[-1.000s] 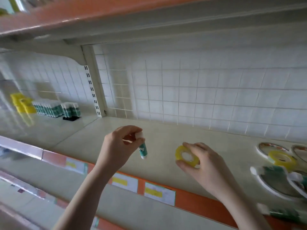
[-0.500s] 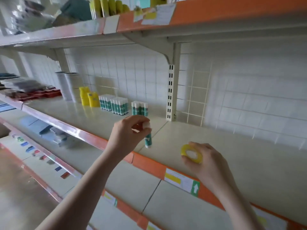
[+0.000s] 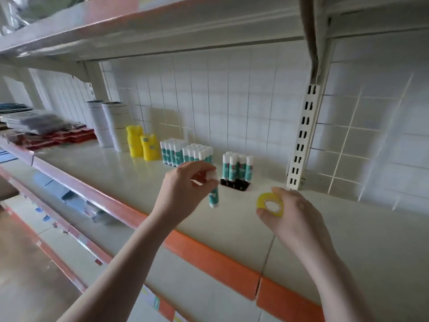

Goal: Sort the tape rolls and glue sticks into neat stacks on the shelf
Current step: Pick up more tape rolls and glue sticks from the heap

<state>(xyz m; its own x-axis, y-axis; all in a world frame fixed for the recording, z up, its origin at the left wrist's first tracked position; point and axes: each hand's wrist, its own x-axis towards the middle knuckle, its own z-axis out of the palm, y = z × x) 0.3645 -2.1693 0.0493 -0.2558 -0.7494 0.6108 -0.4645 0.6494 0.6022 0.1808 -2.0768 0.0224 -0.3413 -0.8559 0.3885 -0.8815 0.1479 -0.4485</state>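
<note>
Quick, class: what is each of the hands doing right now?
Left hand: pinches a glue stick by its white cap.
Right hand: holds a yellow tape roll.

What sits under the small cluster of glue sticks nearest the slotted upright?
The upright white-capped teal glue sticks stand in a black slotted holder; its front slots look empty. The sticks hide the rest of it.
</note>
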